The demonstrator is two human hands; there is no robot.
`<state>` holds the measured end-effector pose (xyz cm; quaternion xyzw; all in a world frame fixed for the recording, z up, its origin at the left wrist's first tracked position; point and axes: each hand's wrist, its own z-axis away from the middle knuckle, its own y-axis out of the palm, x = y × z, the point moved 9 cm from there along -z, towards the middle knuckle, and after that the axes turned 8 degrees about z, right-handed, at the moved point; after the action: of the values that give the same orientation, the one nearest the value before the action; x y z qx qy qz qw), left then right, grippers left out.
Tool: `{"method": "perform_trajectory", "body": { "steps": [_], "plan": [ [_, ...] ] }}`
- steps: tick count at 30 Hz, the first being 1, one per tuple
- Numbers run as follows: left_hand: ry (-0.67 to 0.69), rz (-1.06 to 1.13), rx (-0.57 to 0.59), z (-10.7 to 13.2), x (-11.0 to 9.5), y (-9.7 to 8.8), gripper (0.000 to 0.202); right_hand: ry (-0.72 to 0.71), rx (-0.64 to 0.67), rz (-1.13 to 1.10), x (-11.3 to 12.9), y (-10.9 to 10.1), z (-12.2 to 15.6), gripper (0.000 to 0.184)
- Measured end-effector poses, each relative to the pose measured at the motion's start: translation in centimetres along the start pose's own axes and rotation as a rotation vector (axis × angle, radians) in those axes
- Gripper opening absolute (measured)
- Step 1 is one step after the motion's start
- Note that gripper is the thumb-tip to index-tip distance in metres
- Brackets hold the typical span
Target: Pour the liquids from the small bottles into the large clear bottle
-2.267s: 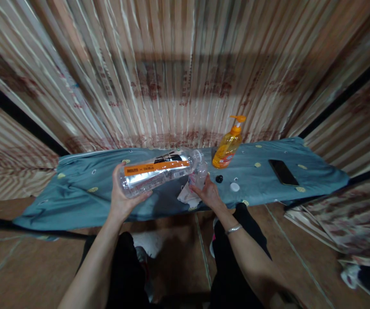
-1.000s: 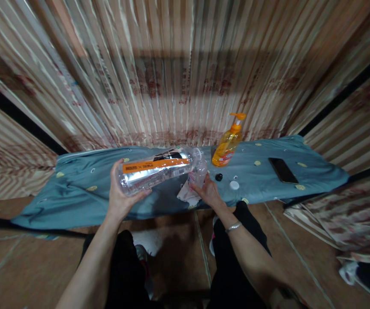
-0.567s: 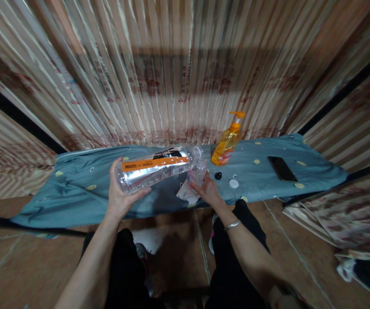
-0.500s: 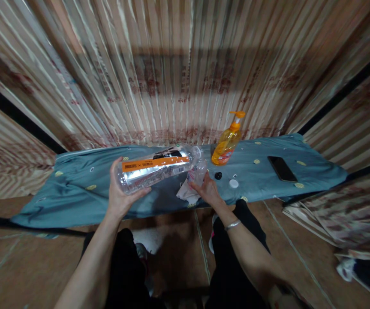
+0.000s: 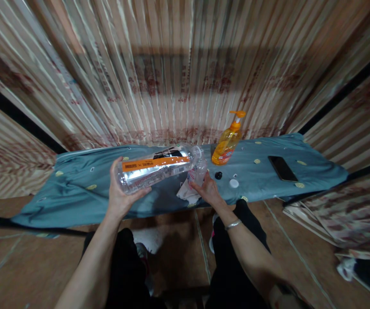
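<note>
My left hand (image 5: 119, 195) grips the base of a large clear plastic bottle (image 5: 154, 169) with an orange label. The bottle lies almost level, its open mouth pointing right at the mouth of a small clear bottle (image 5: 198, 172). My right hand (image 5: 206, 189) is wrapped round that small bottle, which stands upright on a white tissue (image 5: 186, 194) on the blue cloth (image 5: 75, 189). The two bottle mouths meet or nearly meet.
An orange pump dispenser bottle (image 5: 227, 144) stands behind the small bottle. A black cap (image 5: 218, 175) and a white cap (image 5: 233, 183) lie on the cloth to the right. Further right lies a black phone (image 5: 282, 168). A striped curtain hangs behind. My knees sit below the cloth's front edge.
Almost nothing has moved. Both hands keep the same hold on the bottles; the view has shifted slightly.
</note>
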<state>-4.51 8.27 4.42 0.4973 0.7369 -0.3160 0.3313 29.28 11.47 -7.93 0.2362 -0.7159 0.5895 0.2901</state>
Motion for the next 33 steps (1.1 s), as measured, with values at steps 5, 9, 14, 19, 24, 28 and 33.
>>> {"method": "perform_trajectory", "body": {
  "steps": [5,9,14,19,24,28,33],
  "plan": [
    [0.003,-0.006,0.006,-0.03,-0.07,0.08,0.116,0.026,0.012,0.003,-0.25,0.18,-0.06,0.083],
    [0.003,-0.010,0.003,-0.07,-0.01,0.02,0.116,0.033,0.008,0.021,-0.14,0.06,0.00,0.086],
    [-0.006,-0.008,0.008,-0.06,0.00,0.09,0.117,0.032,0.012,0.001,0.07,0.10,0.11,0.081],
    [-0.019,-0.004,0.004,-0.06,-0.03,0.17,0.116,0.022,-0.024,0.008,-0.04,0.03,0.05,0.080],
    [-0.034,0.007,0.002,-0.06,0.03,0.19,0.119,0.014,-0.003,0.009,-0.29,0.30,-0.08,0.082],
    [-0.029,-0.010,0.011,-0.05,-0.06,0.20,0.119,0.008,0.001,0.006,-0.38,0.30,-0.10,0.079],
    [-0.009,-0.017,0.010,-0.03,-0.25,0.19,0.116,-0.007,-0.007,-0.011,-0.12,0.10,-0.07,0.077]
  ]
}}
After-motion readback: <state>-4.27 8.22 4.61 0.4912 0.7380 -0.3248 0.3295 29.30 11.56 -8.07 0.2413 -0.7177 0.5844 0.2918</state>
